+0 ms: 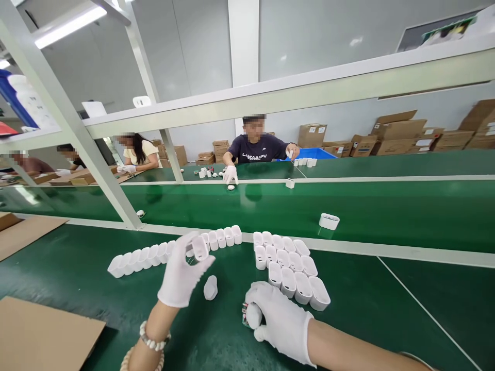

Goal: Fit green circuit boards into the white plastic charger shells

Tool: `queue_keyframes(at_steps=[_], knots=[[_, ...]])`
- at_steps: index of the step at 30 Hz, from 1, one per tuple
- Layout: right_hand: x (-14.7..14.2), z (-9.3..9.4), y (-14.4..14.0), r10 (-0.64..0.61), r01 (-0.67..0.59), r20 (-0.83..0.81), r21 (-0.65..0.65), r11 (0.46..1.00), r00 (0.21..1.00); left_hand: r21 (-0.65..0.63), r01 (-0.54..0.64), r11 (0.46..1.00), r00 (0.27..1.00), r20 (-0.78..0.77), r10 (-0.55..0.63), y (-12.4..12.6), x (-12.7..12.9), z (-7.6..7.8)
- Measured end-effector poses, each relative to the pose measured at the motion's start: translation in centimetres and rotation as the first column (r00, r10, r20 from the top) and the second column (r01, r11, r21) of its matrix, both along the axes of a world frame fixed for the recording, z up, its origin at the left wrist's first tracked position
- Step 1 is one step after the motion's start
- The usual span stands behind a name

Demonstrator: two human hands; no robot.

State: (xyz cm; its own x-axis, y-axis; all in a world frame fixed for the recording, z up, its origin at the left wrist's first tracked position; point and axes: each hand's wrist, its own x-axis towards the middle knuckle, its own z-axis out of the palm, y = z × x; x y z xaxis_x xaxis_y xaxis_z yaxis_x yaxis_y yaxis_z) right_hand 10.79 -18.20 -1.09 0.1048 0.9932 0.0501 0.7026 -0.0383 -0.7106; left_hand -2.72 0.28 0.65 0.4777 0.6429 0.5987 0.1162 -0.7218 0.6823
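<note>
Green matted bench (367,309): my left hand (181,275) pinches 1 white plastic charger shell (200,248); my right hand (280,322) clasps a circuit-board insert (247,314) beside the shell cluster (290,270). Next, I judge, mating needs alignment.

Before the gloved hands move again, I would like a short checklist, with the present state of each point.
1. Left hand pinches a white plastic shell above the green mat: ok.
2. Right hand grips a small part with a green circuit board: ok.
3. Board seated fully: cannot tell.
4. Loose white cap lies between the hands, touching neither: ok.
5. Cluster of open white shells upright beside the right hand: ok.
</note>
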Motion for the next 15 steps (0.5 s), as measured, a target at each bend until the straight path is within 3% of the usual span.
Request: queue_keyframes(at_steps=[3,6,8,10,12,14,15], knots=[[1.3,2.6,-0.2,0.001,-0.021,-0.201,-0.096,0.995,0.98,-0.074,0.066,0.995,0.996,-0.062,-0.071,-2.5,0.4,-0.3],[2.7,5.4,-0.9,-0.008,0.005,-0.24,-0.011,1.0,0.971,-0.058,0.127,0.99,0.987,-0.094,-0.133,-4.1,0.6,-0.3],[3.3,6.5,-1.6,-0.022,0.043,-0.201,0.103,0.994,0.979,-0.051,0.233,0.971,0.97,-0.055,-0.236,-4.7,0.6,-0.3],[3.5,7.1,-2.1,-0.011,0.042,-0.139,0.22,0.975,0.99,-0.15,0.396,0.906,0.915,-0.013,-0.403,-5.2,0.6,-0.3],[3.6,7.2,-2.5,-0.002,0.022,-0.07,0.286,0.958,0.998,-0.347,0.514,0.784,0.838,0.006,-0.546,-5.5,0.4,-0.3],[3.6,7.0,-2.8,-0.001,0.003,-0.004,0.317,0.948,1.0,-0.495,0.528,0.69,0.792,-0.005,-0.61,-5.9,0.0,-0.5],[3.6,6.8,-2.9,0.0,-0.005,0.015,0.337,0.942,1.0,-0.527,0.513,0.678,0.79,-0.019,-0.613,-6.1,-0.3,-0.5]])
